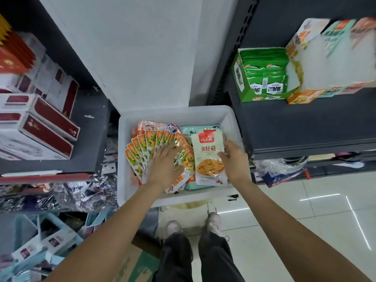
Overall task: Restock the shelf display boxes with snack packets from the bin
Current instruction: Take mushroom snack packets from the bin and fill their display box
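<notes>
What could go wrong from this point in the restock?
The left hand lies flat on the fanned orange packets; lifted carelessly, the fan may scatter in the white bin. The right hand holds only one edge of the white packet, which might slip.

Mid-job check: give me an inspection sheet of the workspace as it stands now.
Surface: dark grey shelf, right.
Job's things: white plastic bin holding fanned orange-green packets; white mushroom-snack pouch; green display box, stocked; orange-white display box, looks empty, blurred.
Clutter: red-white cartons on left shelf; wrapped goods below.
Grippers: left hand flat on the fan; right hand grips the pouch.
Cables: nothing seen.
Surroundings: tiled floor.
</notes>
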Tool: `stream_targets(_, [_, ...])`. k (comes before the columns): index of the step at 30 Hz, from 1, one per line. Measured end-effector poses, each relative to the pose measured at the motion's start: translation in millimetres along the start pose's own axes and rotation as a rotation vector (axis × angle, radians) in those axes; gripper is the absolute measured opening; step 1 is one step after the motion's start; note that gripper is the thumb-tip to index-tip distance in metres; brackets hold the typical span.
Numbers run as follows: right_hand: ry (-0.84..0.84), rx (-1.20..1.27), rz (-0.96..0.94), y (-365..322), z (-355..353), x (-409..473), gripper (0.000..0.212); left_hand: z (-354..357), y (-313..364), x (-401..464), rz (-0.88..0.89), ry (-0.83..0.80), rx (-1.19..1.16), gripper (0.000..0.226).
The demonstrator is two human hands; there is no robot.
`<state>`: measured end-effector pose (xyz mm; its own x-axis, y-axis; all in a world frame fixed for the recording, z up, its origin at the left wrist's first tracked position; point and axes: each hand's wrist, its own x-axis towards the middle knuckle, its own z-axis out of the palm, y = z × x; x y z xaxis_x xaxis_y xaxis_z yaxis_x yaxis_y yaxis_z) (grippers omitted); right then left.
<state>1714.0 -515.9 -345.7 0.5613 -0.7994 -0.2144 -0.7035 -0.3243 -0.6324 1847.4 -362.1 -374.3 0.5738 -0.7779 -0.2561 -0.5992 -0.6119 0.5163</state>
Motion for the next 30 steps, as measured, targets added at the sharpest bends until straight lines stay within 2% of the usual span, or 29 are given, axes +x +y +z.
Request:
stream_targets(2, [0.056, 0.019, -0.027, -1, -21, 0, 0.021, 0, 11, 10, 0.014, -0.02, -0.114, 0.059])
stream_targets(4, [0.127, 0.004, -0.051, 0, -39, 2, 0.017, 1, 21, 22, 0.009, -0.057, -0.179, 0.056])
stream_targets(7, [0.189, -0.015, -0.077, 5, -58, 9, 0.012, 8, 30, 39, -0.031, -0.112, -0.126, 0.056])
stream_targets(12, [0.157, -0.006, -0.088, 9, -73, 17, 0.011, 18, 37, 57, -0.125, -0.147, -0.031, 0.057])
stream_targets(16, [0.107, -0.005, -0.095, 11, -78, 19, 0.011, 19, 40, 62, -0.177, -0.178, -0.032, 0.044])
stream_targets(22, [0.084, 0.05, -0.086, 14, -82, 21, 0.011, 27, 46, 59, -0.147, -0.072, -0.174, 0.031])
stream_targets(25, [0.075, 0.062, -0.086, 16, -83, 20, 0.011, 30, 51, 55, -0.185, 0.008, -0.356, 0.02])
stream_targets(27, [0.071, 0.057, -0.081, 19, -84, 19, 0.011, 33, 56, 56, -0.193, 0.017, -0.463, 0.01])
stream_targets(30, [0.072, 0.046, -0.086, 19, -86, 17, 0.012, 26, 74, 55, -0.237, 0.002, -0.589, 0.007])
